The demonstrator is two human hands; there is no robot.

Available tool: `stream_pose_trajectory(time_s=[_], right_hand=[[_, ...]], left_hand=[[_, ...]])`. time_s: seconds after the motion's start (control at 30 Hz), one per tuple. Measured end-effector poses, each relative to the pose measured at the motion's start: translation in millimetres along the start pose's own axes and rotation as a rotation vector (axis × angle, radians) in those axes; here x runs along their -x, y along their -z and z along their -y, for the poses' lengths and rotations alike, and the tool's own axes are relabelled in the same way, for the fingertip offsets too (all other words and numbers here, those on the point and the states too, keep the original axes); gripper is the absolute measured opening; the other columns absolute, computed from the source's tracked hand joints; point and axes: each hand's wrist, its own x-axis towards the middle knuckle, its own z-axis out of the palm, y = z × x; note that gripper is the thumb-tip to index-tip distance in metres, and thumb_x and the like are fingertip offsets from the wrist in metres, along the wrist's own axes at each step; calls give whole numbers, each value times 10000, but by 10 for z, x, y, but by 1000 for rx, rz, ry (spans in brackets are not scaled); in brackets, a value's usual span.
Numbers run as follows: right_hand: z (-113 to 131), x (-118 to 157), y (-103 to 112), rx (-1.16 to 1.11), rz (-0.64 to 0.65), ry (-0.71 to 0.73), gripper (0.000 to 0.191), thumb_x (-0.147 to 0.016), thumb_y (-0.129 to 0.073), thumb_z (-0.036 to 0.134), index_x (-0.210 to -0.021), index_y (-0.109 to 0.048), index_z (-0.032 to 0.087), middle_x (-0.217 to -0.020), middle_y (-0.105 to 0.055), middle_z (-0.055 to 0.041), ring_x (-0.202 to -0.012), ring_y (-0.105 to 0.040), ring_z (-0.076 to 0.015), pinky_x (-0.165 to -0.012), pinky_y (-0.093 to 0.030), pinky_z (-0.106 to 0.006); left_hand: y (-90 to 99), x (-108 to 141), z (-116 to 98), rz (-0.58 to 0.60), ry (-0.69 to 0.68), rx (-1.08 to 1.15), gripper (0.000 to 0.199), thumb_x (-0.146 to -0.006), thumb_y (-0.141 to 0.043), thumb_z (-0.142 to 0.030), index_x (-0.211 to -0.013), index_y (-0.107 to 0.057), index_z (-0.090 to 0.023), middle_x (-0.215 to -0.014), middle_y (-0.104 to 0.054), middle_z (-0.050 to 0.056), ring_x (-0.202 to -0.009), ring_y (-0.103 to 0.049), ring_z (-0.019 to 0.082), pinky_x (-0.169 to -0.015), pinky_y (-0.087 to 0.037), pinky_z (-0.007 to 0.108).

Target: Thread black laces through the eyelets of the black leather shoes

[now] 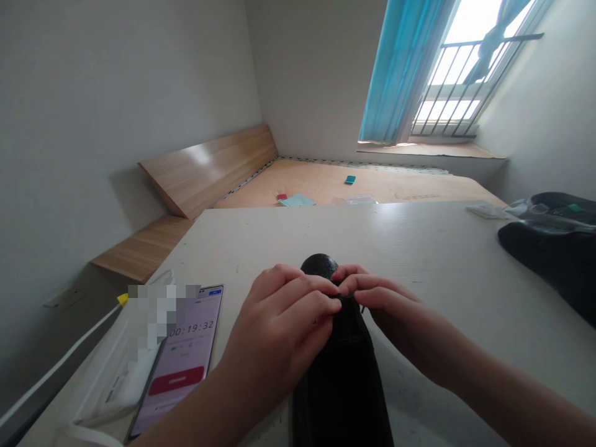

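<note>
- Shoe [344, 385], black, lies lower centre of the frame, toe [319, 264] upward.
- Your left hand [291, 320] and right hand [395, 304] meet on it, curled (I cannot tell whether they grip).
- You seem mid fingertip work behind the toe; next calls for steadiness.

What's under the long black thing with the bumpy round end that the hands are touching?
A white, flat tabletop shows on both sides of the long black thing. Whatever lies directly beneath is covered, so I can't tell.
</note>
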Motion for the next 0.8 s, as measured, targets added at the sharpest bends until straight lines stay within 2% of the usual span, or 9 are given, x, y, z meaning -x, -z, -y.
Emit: stream_pose_trajectory(time_s=[0.1, 0.17, 0.33, 0.47, 0.53, 0.63, 0.7, 0.8], right_hand=[[20, -23, 2, 21, 19, -23, 255, -771, -690, 478, -715, -706, 230, -1114, -548, -39, -1125, -482, -254, -1012, -315, -389], [49, -25, -15, 89, 47, -34, 287, -769, -709, 477, -674, -673, 210, -1089, -526, -38, -1066, -491, -237, -959, -337, -365], [71, 6, -39, 31, 23, -41, 220, -762, -731, 405, -669, -671, 215, -1069, -523, -20, -1076, -475, -230, -979, -312, -346], [36, -15, -13, -89, -61, -73, 172, -740, -734, 424, -776, -706, 258, -1100, -572, -10, -1133, -476, -235, -1044, -296, -374], [27, -37, 1, -149, -76, -115, 199, -720, -732, 432, -787, -704, 247, -1024, -609, -27, -1081, -508, -243, -1035, -328, -401], [16, -48, 12, -185, -29, -157, 167, -764, -667, 389, -746, -672, 222, -894, -607, -33, -986, -527, -241, -1021, -350, -435], [2, -42, 21, -131, -13, -113, 167, -807, -619, 383, -753, -655, 228, -928, -599, -27, -1027, -512, -239, -1046, -319, -442], [3, -37, 49, 50, 14, -23, 244, -852, -598, 463, -782, -641, 233, -1027, -569, -29, -1075, -490, -234, -1037, -316, -417]], left_hand=[[-14, 1, 21, -60, -26, -3, 123, -861, -634, -82, -890, -650, -200, -972, -694, 15, -920, -538, 180, -844, -445, 329], [-19, 4, 21, -73, -33, -22, 121, -858, -636, -76, -875, -661, -193, -960, -667, 29, -921, -526, 183, -842, -437, 334], [-15, 5, -22, -86, -18, -71, 167, -862, -620, -58, -894, -668, -214, -900, -620, 30, -873, -497, 187, -792, -420, 356], [10, 0, -28, -57, 16, -104, 198, -850, -609, -25, -885, -660, -213, -853, -593, 25, -850, -467, 192, -773, -388, 374], [23, -2, -17, -35, 52, -103, 186, -850, -603, -36, -864, -656, -214, -827, -583, 22, -838, -462, 197, -761, -381, 374], [28, -6, -2, 28, 151, -32, 159, -848, -582, -61, -829, -626, -212, -803, -573, 16, -837, -467, 201, -753, -386, 364], [22, -12, 2, 67, 203, 23, 143, -842, -576, -73, -811, -600, -210, -799, -576, 10, -835, -476, 199, -752, -386, 358], [10, -20, 3, 101, 243, 52, 110, -854, -572, -110, -810, -576, -211, -784, -579, 2, -813, -487, 196, -742, -377, 357]])
